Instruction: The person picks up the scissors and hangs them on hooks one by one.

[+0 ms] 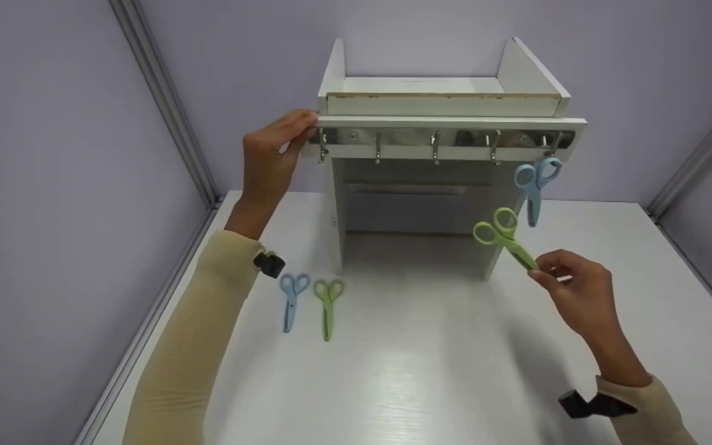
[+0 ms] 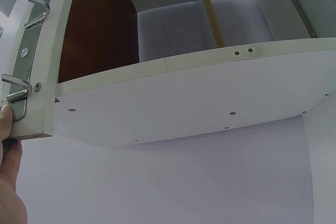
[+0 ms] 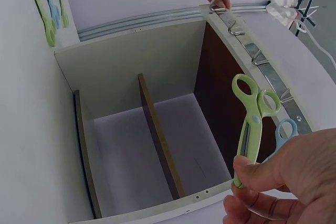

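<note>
Green scissors (image 1: 504, 238) pinched by blade tip in right hand (image 1: 578, 296), handles raised toward hook rail (image 1: 442, 139), below it; left hand (image 1: 272, 157) grips rail's end, steadying shelf.

Head view above; wrists near shelf (image 1: 442, 123)

Lilac walls (image 1: 34, 185), white table (image 1: 430, 371)
</note>
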